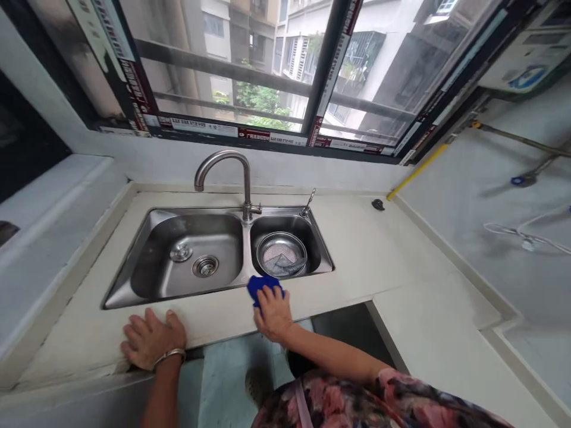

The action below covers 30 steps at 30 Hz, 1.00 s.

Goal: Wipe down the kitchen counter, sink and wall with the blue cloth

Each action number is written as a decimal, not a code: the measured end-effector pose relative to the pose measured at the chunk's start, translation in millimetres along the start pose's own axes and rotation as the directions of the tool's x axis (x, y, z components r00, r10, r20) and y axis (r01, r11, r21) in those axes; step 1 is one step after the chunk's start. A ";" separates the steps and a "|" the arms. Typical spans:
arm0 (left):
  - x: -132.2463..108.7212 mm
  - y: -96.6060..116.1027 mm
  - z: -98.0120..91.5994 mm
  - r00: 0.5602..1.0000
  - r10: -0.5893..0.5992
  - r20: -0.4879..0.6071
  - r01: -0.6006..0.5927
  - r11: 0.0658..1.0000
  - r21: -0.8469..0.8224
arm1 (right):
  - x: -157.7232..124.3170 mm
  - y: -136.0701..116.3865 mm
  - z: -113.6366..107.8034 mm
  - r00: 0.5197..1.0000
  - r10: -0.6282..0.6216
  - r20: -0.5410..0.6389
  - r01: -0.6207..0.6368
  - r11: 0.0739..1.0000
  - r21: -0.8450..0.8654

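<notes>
My left hand (154, 340) lies flat with fingers spread on the pale countertop (357, 249), near its front edge to the left of the sink. A bracelet circles that wrist. Under the fingers of my right hand (273, 312) is a blue cloth (264, 286), pressed against the counter at the sink's front rim. Just behind the cloth is the double-bowl steel sink (247, 249). Its right bowl holds a round metal strainer basin (281, 239) with a grey piece of something flat in it. A loose drain strainer (181, 252) sits in the left bowl.
A curved faucet (247, 184) rises behind the sink, with a small dispenser (306, 208) to its right. Toward the back right corner lies a small dark object (377, 204), near a yellow pipe (414, 172). The counter turns toward me on the right.
</notes>
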State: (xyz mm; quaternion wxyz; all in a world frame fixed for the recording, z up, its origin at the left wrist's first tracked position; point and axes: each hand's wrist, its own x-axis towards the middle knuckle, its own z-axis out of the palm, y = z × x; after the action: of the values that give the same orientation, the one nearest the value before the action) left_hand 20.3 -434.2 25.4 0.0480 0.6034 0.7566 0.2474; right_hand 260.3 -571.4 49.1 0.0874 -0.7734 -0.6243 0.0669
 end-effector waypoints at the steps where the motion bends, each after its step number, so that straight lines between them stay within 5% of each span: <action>1: -2.2 3.1 -4.0 1.000 -0.010 0.009 0.011 1.000 -0.028 | 6.0 -18.3 3.1 0.995 -0.100 0.026 0.099 0.995 0.015; 5: -6.6 8.1 -9.2 0.999 -0.047 -0.028 0.045 0.997 -0.067 | 32.3 -72.1 13.2 0.869 -0.492 0.057 0.488 0.870 0.067; 8: -6.8 5.7 -5.0 0.996 -0.030 -0.083 0.024 0.997 -0.074 | 49.6 -74.1 14.8 0.742 -0.667 0.066 0.660 0.745 0.103; 13: -6.2 0.3 0.9 0.990 -0.059 -0.126 0.049 0.995 -0.084 | 43.0 7.0 -7.4 0.590 -0.797 0.128 0.762 0.603 0.238; 16: -7.0 -2.5 0.1 0.990 -0.089 -0.112 0.078 0.991 -0.106 | 25.7 66.2 -23.8 0.614 -0.768 0.182 0.707 0.637 0.307; 19: -8.5 -4.4 -2.3 0.988 -0.126 -0.093 0.111 0.981 -0.157 | 22.1 87.4 -26.2 0.646 -0.738 0.194 0.668 0.670 0.324; 22: -11.7 -6.4 -4.0 0.981 -0.163 -0.108 0.137 0.967 -0.213 | 38.7 54.2 -13.3 0.582 -0.789 0.195 0.708 0.610 0.356; 25: -16.8 -9.5 -3.6 0.971 -0.186 -0.149 0.145 0.957 -0.251 | 71.2 -13.0 6.7 0.521 -0.835 0.179 0.747 0.547 0.377; 30: -24.7 -16.5 2.1 0.962 -0.168 -0.216 0.104 0.954 -0.280 | 129.7 -120.8 34.6 0.530 -0.830 0.173 0.759 0.555 0.340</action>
State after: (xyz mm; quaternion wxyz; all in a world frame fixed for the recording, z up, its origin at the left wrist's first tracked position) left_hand 13.1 -459.1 10.9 0.0546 0.5035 0.7568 0.4132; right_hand 165.2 -418.1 42.5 0.0940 -0.3643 -0.9022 0.2108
